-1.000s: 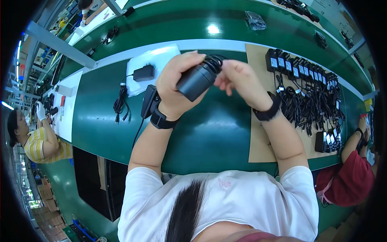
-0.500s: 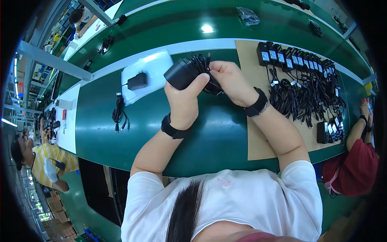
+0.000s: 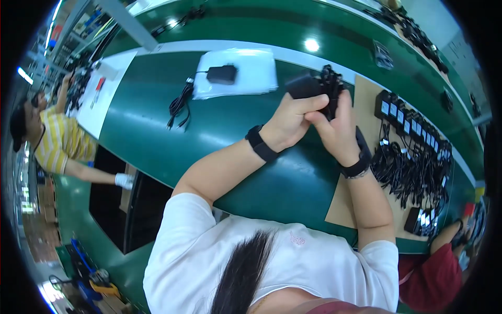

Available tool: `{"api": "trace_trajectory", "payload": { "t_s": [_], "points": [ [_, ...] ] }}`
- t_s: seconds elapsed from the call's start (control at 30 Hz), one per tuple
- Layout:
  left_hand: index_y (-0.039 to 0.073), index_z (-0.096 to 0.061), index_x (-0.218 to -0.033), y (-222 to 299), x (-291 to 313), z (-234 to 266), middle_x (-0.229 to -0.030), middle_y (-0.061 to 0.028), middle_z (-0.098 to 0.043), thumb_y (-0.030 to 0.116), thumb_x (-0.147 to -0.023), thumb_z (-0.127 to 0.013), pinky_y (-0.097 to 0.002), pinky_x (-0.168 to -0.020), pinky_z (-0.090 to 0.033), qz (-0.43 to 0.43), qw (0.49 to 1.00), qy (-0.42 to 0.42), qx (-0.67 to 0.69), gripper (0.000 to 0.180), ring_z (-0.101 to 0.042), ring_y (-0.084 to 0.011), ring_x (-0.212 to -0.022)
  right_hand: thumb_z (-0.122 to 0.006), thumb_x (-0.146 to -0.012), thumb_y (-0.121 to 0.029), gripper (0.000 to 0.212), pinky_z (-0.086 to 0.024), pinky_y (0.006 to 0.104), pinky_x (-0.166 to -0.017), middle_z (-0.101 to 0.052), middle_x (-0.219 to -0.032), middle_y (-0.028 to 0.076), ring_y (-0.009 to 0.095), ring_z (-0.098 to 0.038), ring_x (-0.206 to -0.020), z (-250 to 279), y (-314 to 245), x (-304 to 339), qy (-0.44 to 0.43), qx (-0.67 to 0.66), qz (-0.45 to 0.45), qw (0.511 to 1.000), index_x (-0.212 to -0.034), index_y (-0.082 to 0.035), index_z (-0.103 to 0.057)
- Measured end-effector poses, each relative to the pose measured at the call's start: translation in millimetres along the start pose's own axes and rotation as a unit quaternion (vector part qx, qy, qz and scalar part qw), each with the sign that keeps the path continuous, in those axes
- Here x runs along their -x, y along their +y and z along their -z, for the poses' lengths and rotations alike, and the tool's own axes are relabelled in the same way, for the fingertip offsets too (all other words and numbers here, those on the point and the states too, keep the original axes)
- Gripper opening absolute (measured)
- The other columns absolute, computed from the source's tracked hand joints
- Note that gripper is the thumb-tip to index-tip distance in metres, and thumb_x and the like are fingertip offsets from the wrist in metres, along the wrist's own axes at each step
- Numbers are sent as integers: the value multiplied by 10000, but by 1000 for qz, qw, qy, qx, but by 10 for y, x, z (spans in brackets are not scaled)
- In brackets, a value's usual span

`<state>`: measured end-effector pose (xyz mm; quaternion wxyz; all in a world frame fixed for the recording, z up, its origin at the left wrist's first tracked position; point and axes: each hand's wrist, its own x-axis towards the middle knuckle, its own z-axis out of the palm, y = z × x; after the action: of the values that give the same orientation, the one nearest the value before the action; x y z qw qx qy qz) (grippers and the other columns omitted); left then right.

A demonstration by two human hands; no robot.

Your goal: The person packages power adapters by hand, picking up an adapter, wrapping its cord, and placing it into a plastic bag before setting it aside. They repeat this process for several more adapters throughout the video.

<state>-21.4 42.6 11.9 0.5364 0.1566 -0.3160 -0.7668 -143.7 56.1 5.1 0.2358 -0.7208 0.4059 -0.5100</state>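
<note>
A black power adapter (image 3: 302, 87) is gripped by my left hand (image 3: 291, 119), raised over the green bench. Its black cable (image 3: 330, 78), gathered in a folded bundle, stands up beside the adapter block. My right hand (image 3: 337, 125) closes on the bundle from the right, thumbs of both hands meeting at its lower part. Farther left, a second adapter (image 3: 221, 74) rests on a stack of clear plastic bags (image 3: 256, 70), its coiled cable (image 3: 179, 106) lying on the bench surface.
On the right, a brown cardboard sheet (image 3: 342, 201) bears rows of adapters (image 3: 413, 123) with bundled cables (image 3: 413, 167). A bagged item (image 3: 383, 55) lies on the far green surface. A person in yellow stripes (image 3: 65, 138) is at left, another in dark red (image 3: 431, 277) at right.
The view has swung, so the bench appears tilted. My right hand has come round flatter against the cable bundle, closer to my left. The person at left now stretches out a gloved hand.
</note>
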Motion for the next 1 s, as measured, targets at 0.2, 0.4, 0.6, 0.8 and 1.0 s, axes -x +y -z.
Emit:
{"api": "trace_trajectory", "payload": {
  "t_s": [0.2,0.4,0.6,0.8,1.0],
  "points": [
    [27,-425,-1211,100,-120,139,-1089,-93,-516,319,-757,-688,-324,-862,-417,-74,961,-44,-261,601,-494,-190,-1006,-553,-875,-245,370,-412,241,-805,-554,-1029,47,114,-504,-922,209,-69,-199,53,-126,-75,988,-1132,11,-479],
    [-46,-629,-838,591,-525,929,-878,-222,-593,400,-687,-682,-397,-716,-496,-74,418,170,-889,474,-590,-336,-803,-537,-876,-373,386,-328,189,-584,-520,-755,-6,69,-417,-648,595,-208,-334,146,-97,-146,974,-978,-2,-511],
    [-28,-640,-799,558,-756,969,-834,-230,-625,161,-679,-584,-387,-734,-498,48,425,141,-893,231,-613,-357,-802,-541,-864,-408,479,-389,243,-750,-551,-893,51,128,-470,-792,694,-254,-301,158,-37,-80,984,-1024,41,-498],
    [-55,-623,-728,777,-892,1239,-772,-216,-628,203,-636,-676,-359,-626,-493,95,491,156,-852,279,-617,-314,-683,-557,-855,-409,483,-387,249,-774,-557,-920,50,134,-477,-823,820,-270,-323,186,-75,-73,977,-1051,30,-506],
    [-14,-589,-675,1076,-716,1304,-633,-40,-551,165,-702,-742,-226,-440,-370,103,841,309,-433,237,-497,-121,-516,-582,-843,-392,432,-387,210,-660,-552,-812,5,84,-463,-715,855,-262,-323,177,-90,-64,978,-998,6,-522]
  ]
}}
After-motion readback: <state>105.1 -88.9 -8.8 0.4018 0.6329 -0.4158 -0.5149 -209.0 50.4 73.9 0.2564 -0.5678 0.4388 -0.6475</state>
